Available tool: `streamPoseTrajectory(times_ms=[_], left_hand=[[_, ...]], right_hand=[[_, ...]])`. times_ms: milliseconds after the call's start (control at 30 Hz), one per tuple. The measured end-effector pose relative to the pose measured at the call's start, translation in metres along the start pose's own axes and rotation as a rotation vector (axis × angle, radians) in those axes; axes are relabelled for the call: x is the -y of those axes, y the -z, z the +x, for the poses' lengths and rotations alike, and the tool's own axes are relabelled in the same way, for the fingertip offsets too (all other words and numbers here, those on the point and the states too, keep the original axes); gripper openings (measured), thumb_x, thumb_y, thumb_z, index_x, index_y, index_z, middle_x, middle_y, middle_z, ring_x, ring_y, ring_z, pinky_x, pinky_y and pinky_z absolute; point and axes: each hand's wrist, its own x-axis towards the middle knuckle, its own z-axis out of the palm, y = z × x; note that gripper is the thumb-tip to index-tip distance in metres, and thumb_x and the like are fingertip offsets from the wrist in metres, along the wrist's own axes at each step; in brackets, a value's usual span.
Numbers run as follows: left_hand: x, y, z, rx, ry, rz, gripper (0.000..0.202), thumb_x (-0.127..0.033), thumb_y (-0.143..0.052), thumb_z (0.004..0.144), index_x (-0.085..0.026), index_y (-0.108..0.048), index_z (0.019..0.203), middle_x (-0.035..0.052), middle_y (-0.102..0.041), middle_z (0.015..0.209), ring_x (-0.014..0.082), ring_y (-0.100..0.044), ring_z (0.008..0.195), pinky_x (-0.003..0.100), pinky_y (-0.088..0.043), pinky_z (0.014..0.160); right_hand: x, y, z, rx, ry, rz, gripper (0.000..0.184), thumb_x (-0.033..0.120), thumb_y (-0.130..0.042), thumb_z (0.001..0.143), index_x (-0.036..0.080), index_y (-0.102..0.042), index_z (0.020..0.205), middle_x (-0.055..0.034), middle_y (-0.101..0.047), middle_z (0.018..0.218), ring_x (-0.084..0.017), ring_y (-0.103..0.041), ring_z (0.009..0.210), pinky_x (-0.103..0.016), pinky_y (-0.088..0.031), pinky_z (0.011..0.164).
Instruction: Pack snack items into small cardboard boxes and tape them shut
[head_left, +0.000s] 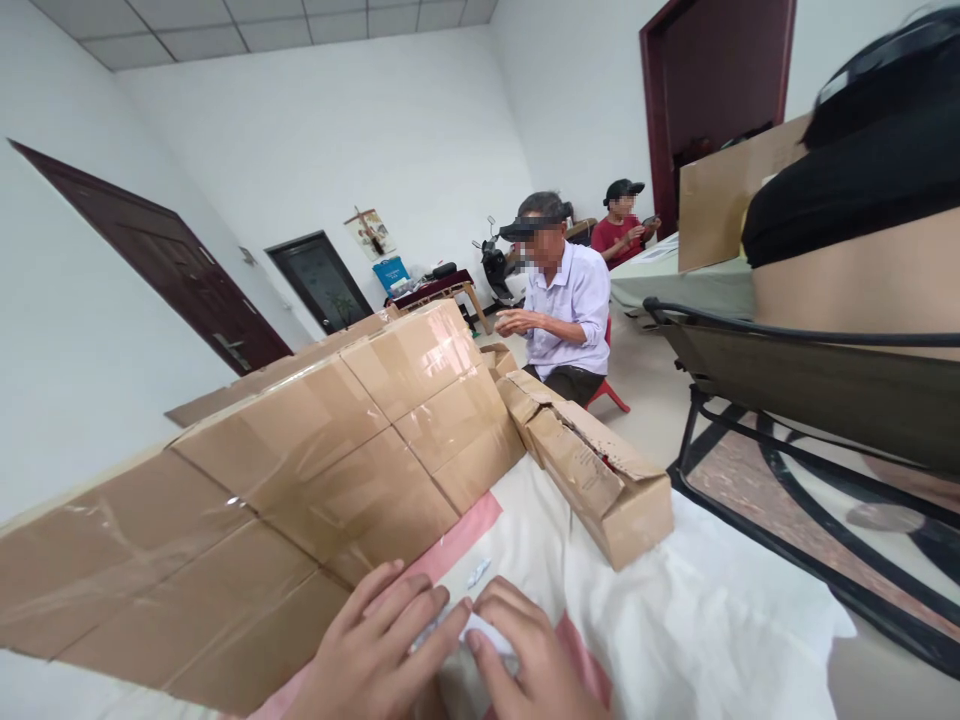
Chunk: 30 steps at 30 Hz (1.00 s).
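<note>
White piece (490, 632): near a blue-white scrap (478, 572).
Left hand (386, 640): fingers bent, can't tell if holding.
Right hand (534, 640): nearly closed, pinching the white piece.

Bare fingers (442, 636) partly hide a small white piece (491, 636). A tiny blue-and-white object (478, 572) is too small to identify. The right edge crops a black-clothed person (870, 180).

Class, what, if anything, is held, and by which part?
A small white piece, apparently pinched by the end nearest the left hand, in the right hand; the exact grip is hidden.
</note>
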Motion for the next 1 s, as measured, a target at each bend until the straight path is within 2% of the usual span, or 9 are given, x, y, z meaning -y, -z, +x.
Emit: streamPoseTrajectory(times_ms=[200,367,433,533,700,833,1000], left_hand=[[-0.002,-0.002,-0.005,0.002,0.007,-0.014,0.036,-0.02,-0.038,0.104,-0.025,-0.073,0.103,0.0003,-0.077,0.102,0.0143,-0.068,0.098,0.041,-0.027,0.124],[-0.005,-0.004,-0.014,0.056,0.001,-0.077,0.026,-0.018,-0.045,0.101,-0.022,-0.07,0.098,0.002,-0.077,0.111,0.0148,-0.068,0.096,0.048,-0.027,0.125],[-0.008,-0.005,-0.018,0.084,0.025,-0.105,0.025,-0.014,-0.045,0.1,-0.02,-0.069,0.099,0.0025,-0.077,0.113,0.0146,-0.068,0.094,0.047,-0.027,0.124],[-0.012,-0.007,-0.02,0.064,0.07,-0.139,0.027,-0.008,-0.043,0.098,-0.017,-0.068,0.099,0.0044,-0.077,0.113,0.0141,-0.069,0.092,0.046,-0.031,0.123],[-0.013,-0.007,-0.009,0.042,0.043,-0.057,0.022,-0.018,-0.05,0.1,-0.02,-0.069,0.09,0.0033,-0.074,0.123,0.0179,-0.067,0.112,0.046,-0.028,0.124],[-0.013,0.002,0.002,0.079,-0.004,-0.029,0.024,-0.019,-0.049,0.102,-0.021,-0.072,0.095,0.0007,-0.074,0.123,0.0165,-0.065,0.112,0.043,-0.024,0.126],[-0.016,0.011,0.004,0.111,-0.048,0.008,0.03,-0.016,-0.043,0.103,-0.017,-0.073,0.105,0.0027,-0.076,0.117,0.0181,-0.064,0.11,0.042,-0.022,0.126]], right_hand=[[-0.001,-0.003,-0.001,0.044,0.035,0.002,0.014,0.013,-0.046,0.096,0.021,-0.057,0.093,-0.0045,-0.063,0.092,-0.018,-0.061,0.09,-0.027,-0.048,0.083],[0.004,-0.002,-0.002,0.068,0.011,0.013,0.015,0.014,-0.044,0.098,0.021,-0.056,0.094,-0.0054,-0.063,0.094,-0.019,-0.058,0.091,-0.03,-0.046,0.085],[0.006,0.0,-0.002,0.066,0.016,0.046,0.014,0.014,-0.044,0.098,0.021,-0.055,0.093,-0.0047,-0.062,0.092,-0.018,-0.057,0.09,-0.029,-0.045,0.083],[0.007,0.001,-0.001,0.056,0.009,0.093,0.013,0.015,-0.045,0.099,0.021,-0.054,0.091,-0.0034,-0.061,0.092,-0.017,-0.057,0.088,-0.028,-0.045,0.082],[0.0,-0.002,0.001,0.049,-0.036,0.198,0.014,0.016,-0.045,0.098,0.021,-0.054,0.088,-0.0029,-0.061,0.092,-0.016,-0.058,0.089,-0.027,-0.045,0.084],[-0.003,-0.004,0.001,0.01,-0.082,0.239,0.017,0.02,-0.047,0.099,0.021,-0.051,0.082,-0.0015,-0.058,0.084,-0.015,-0.056,0.08,-0.026,-0.042,0.074],[0.002,0.0,0.002,0.007,-0.124,0.28,0.024,0.024,-0.048,0.1,0.021,-0.045,0.076,0.0007,-0.053,0.078,-0.014,-0.051,0.073,-0.025,-0.039,0.069]])
